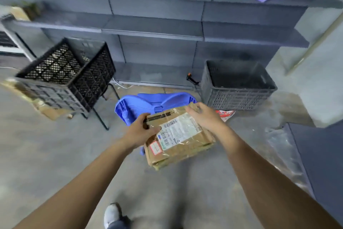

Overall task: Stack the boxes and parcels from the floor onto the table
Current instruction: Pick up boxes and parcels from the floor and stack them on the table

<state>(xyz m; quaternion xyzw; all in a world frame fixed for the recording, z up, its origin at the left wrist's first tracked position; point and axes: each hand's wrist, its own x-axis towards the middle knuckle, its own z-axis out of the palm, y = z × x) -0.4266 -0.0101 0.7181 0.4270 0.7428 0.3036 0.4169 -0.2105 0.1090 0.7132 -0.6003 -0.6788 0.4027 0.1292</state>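
Together left hand (139, 134), right hand (204, 115) grasp cardboard box (185, 147), fingers (193, 109) curled round edges; barcode label (178, 132) print unreadable.

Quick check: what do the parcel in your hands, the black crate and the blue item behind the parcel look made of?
Parcel: brown corrugated cardboard, matte, wrapped in glossy clear tape with a paper label; its layered edges show. Black crate: moulded plastic, judging by its open lattice walls. Blue item: smooth, slightly shiny plastic, probably moulded, with ribs visible.

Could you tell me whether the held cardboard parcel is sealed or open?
Sealed: the cardboard parcel lies closed and flat under its shipping label; no flap is lifted.
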